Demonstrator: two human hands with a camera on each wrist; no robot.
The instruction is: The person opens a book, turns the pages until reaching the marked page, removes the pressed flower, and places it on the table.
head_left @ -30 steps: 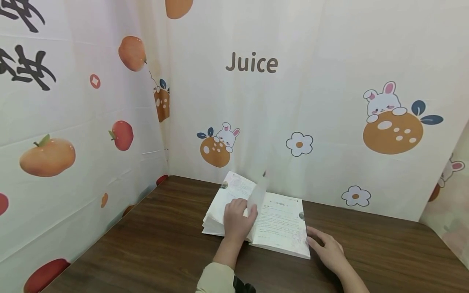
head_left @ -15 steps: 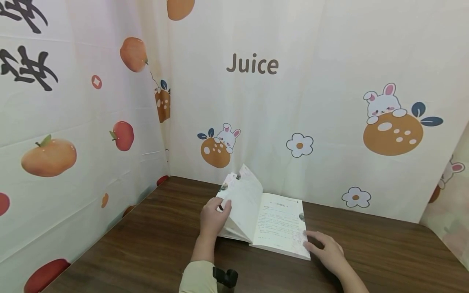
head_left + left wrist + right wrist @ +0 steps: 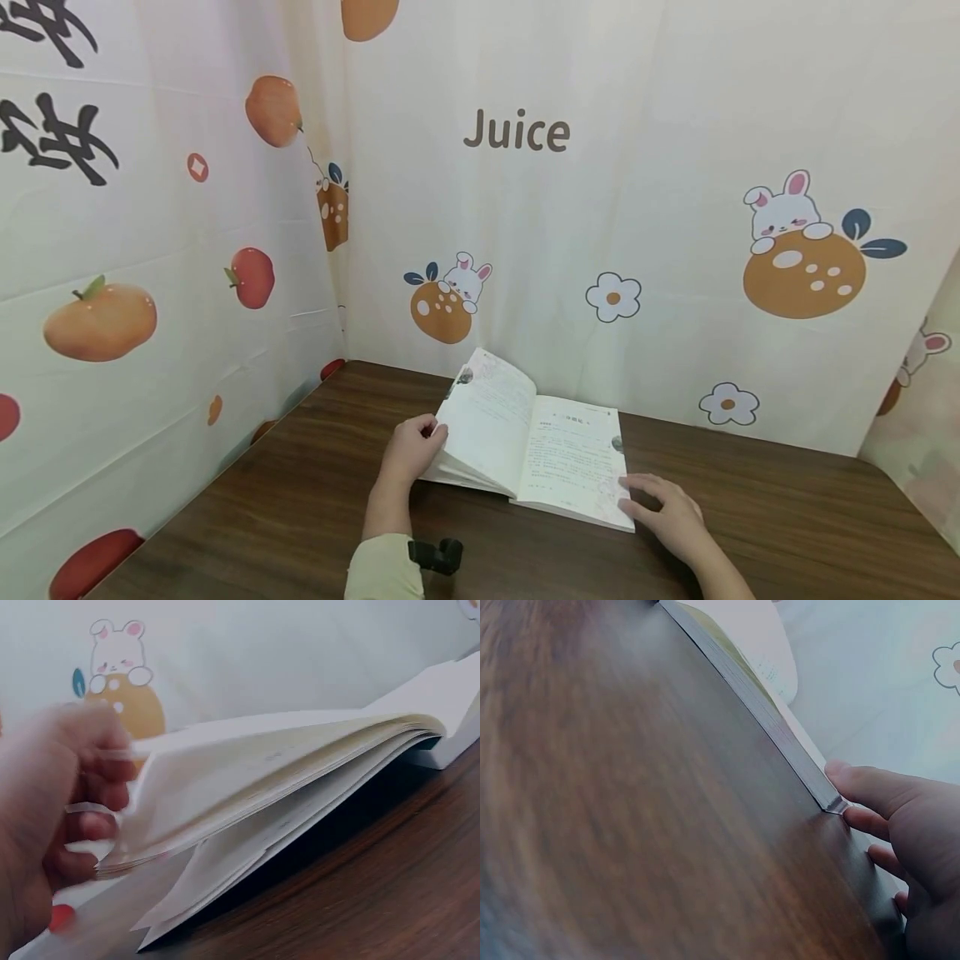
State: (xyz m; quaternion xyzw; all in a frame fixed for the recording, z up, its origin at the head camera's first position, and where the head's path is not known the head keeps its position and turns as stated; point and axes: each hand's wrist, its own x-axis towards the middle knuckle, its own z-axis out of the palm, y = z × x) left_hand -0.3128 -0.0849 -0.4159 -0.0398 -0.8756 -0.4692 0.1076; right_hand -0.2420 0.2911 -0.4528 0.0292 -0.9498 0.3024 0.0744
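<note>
hands framed an open book (image 3: 525, 442) on the brown surface (image 3: 300, 517): the right hand (image 3: 667, 512) lay flat-fingered at its near right corner, the left hand (image 3: 412, 446) gripped the raised left-side pages; printed curtain (image 3: 600, 208) behind.

Pale beige left sleeve (image 3: 384, 571), black wrist mount (image 3: 435, 554)
</note>
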